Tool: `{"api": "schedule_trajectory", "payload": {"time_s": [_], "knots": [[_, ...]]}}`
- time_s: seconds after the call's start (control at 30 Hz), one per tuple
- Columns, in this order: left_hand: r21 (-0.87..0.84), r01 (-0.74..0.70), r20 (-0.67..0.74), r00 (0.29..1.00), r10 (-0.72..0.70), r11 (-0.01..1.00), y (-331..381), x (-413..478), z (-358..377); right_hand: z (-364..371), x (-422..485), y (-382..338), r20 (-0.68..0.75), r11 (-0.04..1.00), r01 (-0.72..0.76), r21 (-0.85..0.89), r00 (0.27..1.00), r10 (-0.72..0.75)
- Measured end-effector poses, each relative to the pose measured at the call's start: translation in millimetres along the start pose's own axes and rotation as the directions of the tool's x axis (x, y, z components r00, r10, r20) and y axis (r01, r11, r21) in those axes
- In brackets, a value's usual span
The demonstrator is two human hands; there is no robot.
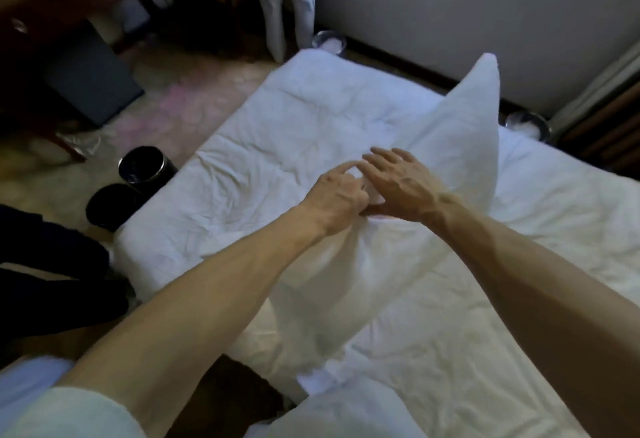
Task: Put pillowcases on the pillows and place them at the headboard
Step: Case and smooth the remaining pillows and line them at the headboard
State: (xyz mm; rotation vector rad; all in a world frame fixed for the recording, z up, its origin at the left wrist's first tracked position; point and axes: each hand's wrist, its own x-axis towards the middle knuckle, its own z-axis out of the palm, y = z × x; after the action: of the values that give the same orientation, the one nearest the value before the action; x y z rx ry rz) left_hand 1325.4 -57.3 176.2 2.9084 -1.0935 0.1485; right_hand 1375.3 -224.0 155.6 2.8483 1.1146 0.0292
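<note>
on white bed (277, 133), left grip (334, 197) pinches pillowcase (332, 264), right grip (398, 188) rests flat-fingered on pillow (464, 133); mid-casing, next likely needs a tug.

A single wide-angle camera sits on the person's head, above the near side of the bed (277, 126), and faces forward and down across it. Both bare forearms reach in from the bottom edge, so the left hand (334, 195) and right hand (398, 185) lie close below at mid-frame, by the pillow (467, 133). Floor (207, 91) fills the upper left, wall (450, 5) the upper right.
</note>
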Motion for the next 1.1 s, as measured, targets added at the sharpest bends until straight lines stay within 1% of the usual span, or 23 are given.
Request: {"api": "schedule_trajectory", "payload": {"time_s": [0.03, 0.07, 0.1, 0.17, 0.2, 0.27, 0.3, 0.37, 0.43, 0.47, 0.53, 0.57, 0.6, 0.7, 0.8, 0.93, 1.0, 1.1], "knots": [[0.05, -0.074, -0.127, 0.989, 0.08, 0.996, 1, -7, -5, -10, -2, 1, 0.056, 0.999, 0.021, -0.038, 0.998, -0.019], [0.091, -0.124, -0.192, 0.971, 0.14, 0.988, 0, -16, -8, -19, -5, 0, 0.114, 0.998, 0.03, -0.056, 0.993, -0.023], [0.149, -0.145, -0.186, 0.967, 0.172, 0.978, -2, -26, -9, -24, -7, -2, 0.155, 0.998, 0.03, -0.054, 0.988, -0.021], [0.268, -0.163, -0.057, 0.981, 0.185, 0.949, -11, -47, -9, -31, -12, -12, 0.183, 1.0, 0.025, 0.003, 0.983, -0.025], [0.305, -0.157, 0.003, 0.986, 0.164, 0.939, -15, -58, -13, -33, -13, -18, 0.172, 1.0, 0.022, 0.023, 0.985, -0.025], [0.332, -0.097, 0.094, 0.993, 0.07, 0.938, -23, -76, -9, -32, -13, -30, 0.145, 0.999, 0.004, 0.038, 0.989, -0.009], [0.318, -0.052, 0.113, 0.993, 0.017, 0.947, -25, -83, -3, -28, -14, -37, 0.139, 0.999, -0.006, 0.041, 0.99, 0.0], [0.244, 0.092, 0.144, 0.981, -0.13, 0.965, -20, -97, 12, -14, -18, -51, 0.146, 0.999, -0.003, 0.035, 0.989, -0.002], [0.148, 0.275, 0.202, 0.932, -0.301, 0.95, -7, -105, 26, 2, -28, -64, 0.178, 0.999, 0.009, 0.033, 0.984, -0.015], [0.135, 0.355, 0.246, 0.892, -0.379, 0.925, -1, -107, 31, 7, -33, -68, 0.194, 0.999, 0.013, 0.031, 0.981, -0.019], [0.11, 0.432, 0.318, 0.838, -0.444, 0.895, 8, -106, 34, 6, -43, -69, 0.222, 0.999, 0.02, 0.037, 0.975, -0.028], [0.093, 0.453, 0.337, 0.824, -0.456, 0.887, 11, -104, 32, 2, -47, -66, 0.241, 0.999, 0.021, 0.048, 0.97, -0.032], [0.073, 0.459, 0.342, 0.823, -0.454, 0.886, 12, -101, 30, -4, -50, -62, 0.264, 0.998, 0.019, 0.061, 0.964, -0.034], [0.064, 0.396, 0.325, 0.859, -0.395, 0.916, 13, -82, 16, -26, -61, -48, 0.313, 0.997, -0.015, 0.078, 0.95, -0.011], [0.02, 0.335, 0.25, 0.91, -0.329, 0.942, 14, -60, -4, -57, -74, -36, 0.323, 0.995, -0.078, 0.062, 0.945, 0.053], [-0.024, 0.19, 0.094, 0.978, -0.187, 0.982, 6, -30, -36, -108, -91, -22, 0.333, 0.982, -0.185, 0.045, 0.929, 0.159], [-0.055, 0.136, 0.068, 0.989, -0.133, 0.989, 3, -15, -51, -130, -100, -17, 0.342, 0.976, -0.216, 0.037, 0.92, 0.191], [-0.077, 0.091, 0.077, 0.993, -0.085, 0.993, 5, -1, -59, -138, -114, -14, 0.342, 0.969, -0.245, 0.025, 0.913, 0.222]]}}
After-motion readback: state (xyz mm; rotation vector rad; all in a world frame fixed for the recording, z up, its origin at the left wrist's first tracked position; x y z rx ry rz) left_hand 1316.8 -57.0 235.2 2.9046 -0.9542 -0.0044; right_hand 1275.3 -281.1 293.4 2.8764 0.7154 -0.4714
